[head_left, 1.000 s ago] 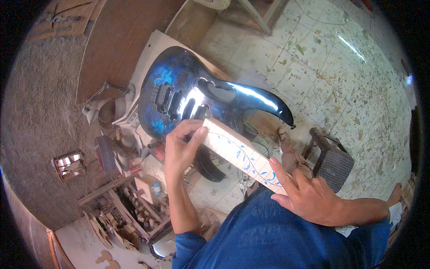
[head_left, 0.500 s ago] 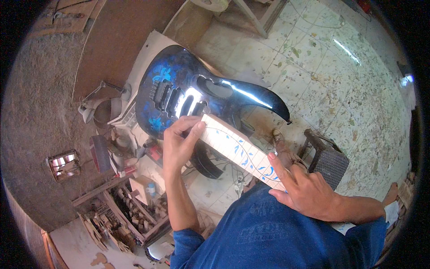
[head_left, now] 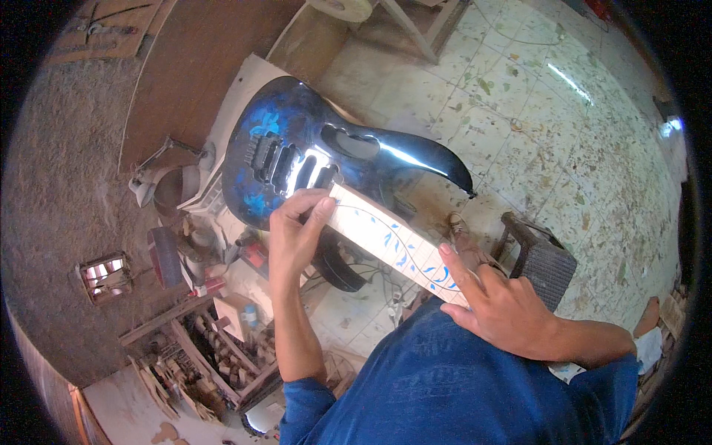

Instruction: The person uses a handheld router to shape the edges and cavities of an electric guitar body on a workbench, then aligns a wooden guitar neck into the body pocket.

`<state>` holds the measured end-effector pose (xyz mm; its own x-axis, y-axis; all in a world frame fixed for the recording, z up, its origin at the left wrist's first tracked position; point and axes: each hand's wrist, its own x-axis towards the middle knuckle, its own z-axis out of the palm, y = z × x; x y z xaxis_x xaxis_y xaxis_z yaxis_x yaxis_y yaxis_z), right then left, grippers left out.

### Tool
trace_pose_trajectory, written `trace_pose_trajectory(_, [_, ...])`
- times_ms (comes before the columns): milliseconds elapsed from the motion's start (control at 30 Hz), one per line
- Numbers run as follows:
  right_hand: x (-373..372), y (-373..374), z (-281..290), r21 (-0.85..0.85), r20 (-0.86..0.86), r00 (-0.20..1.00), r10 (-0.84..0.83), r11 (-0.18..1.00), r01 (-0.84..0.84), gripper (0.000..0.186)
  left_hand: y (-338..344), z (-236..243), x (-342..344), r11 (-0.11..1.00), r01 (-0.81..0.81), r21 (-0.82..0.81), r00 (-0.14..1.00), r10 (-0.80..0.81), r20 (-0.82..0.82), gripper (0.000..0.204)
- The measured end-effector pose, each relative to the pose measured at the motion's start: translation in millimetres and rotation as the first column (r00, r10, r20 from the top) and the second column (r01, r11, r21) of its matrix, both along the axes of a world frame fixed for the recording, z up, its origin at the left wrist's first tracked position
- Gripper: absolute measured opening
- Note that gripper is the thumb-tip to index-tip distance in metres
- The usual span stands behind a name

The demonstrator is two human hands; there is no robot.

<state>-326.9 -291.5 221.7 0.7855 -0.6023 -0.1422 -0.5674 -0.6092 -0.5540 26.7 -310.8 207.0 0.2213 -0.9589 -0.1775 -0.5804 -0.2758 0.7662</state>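
Observation:
A glossy blue-black electric guitar body (head_left: 245,167) with cut-outs in its face lies ahead of me. From it a guitar neck (head_left: 378,233) slants down toward my chest, its pale fretboard inlaid with a dark vine and blue leaves. My left hand (head_left: 300,226) grips the neck's end by the body, thumb on the fretboard's edge and fingers curled over the end. My right hand (head_left: 500,308) holds the neck's near end, forefinger stretched along one edge and thumb at the other. Its remaining fingers are partly hidden, as is the neck's underside.
At right stands a dark stool (head_left: 545,267) on the stained tile floor (head_left: 534,126). A desk lamp (head_left: 144,189) and tools crowd the bench at left. Below them a wooden rack (head_left: 215,348) holds many wood pieces. A brown board (head_left: 178,81) stands behind the body.
The guitar and both hands have shifted very slightly to the left in view. Both hands keep the same hold on the neck.

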Motion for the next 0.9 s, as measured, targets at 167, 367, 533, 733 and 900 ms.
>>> trace_pose_trajectory(167, [2.4,2.2,0.4,-0.032,-0.014,1.0,-0.024,0.999,0.023,0.093,0.6,-0.9,-2.2,1.0,0.006,-0.012,1.0,-0.006,0.02,0.032])
trace_pose_trajectory(367, [4.0,3.9,-1.8,-0.055,-0.045,0.999,-0.015,0.998,0.012,0.094,2.7,-5.9,3.3,0.998,0.055,-0.042,0.994,-0.051,0.093,0.031])
trace_pose_trajectory(533, [8.1,8.8,-1.3,-0.071,-0.143,0.989,-0.024,0.997,0.014,0.096,-3.5,-4.5,15.4,0.986,0.167,-0.023,0.982,-0.164,0.095,0.032])
trace_pose_trajectory(733, [4.3,7.3,-18.1,-0.12,-0.038,0.999,-0.017,0.993,0.013,0.095,-12.8,-13.7,25.8,0.971,0.235,-0.045,0.969,-0.23,0.094,0.039])
trace_pose_trajectory(900, [8.2,5.1,-10.7,-0.099,-0.037,0.999,-0.008,0.995,0.004,0.095,-14.4,-21.9,28.4,0.953,0.276,-0.123,0.957,-0.26,0.131,0.041])
